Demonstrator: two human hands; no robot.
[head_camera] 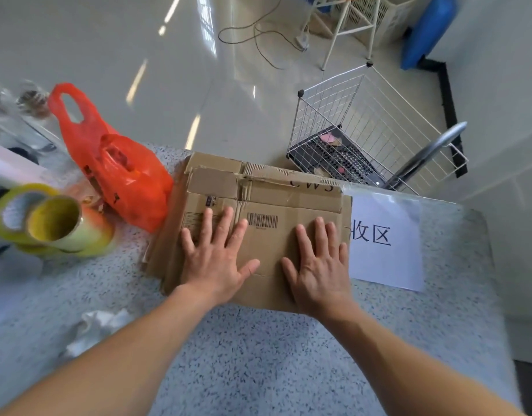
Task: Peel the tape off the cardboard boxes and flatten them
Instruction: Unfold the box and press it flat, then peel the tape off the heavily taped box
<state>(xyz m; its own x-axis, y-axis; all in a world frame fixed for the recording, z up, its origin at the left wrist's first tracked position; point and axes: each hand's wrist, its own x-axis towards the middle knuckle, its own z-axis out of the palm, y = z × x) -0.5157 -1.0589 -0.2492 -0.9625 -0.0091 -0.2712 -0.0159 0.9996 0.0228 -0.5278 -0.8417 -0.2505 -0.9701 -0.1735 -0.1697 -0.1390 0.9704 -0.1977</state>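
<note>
Both palms pressed flat, fingers spread, gripping nothing — left hand (217, 259), right hand (320, 265) — on flattened cardboard (267, 205) half-hiding paper sign (384, 235); blurred tape rolls (45, 220), orange bag (123, 172) alongside.

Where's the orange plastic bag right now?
Head view, left of centre: the orange plastic bag sits on the speckled table, between the yellow tape rolls and the flattened cardboard stack.

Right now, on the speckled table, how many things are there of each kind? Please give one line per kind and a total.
Flattened cardboard stack: 1
Tape rolls: at least 2
Orange plastic bag: 1
Printed paper sign: 1
Crumpled white wad: 1
Total: at least 6
</note>
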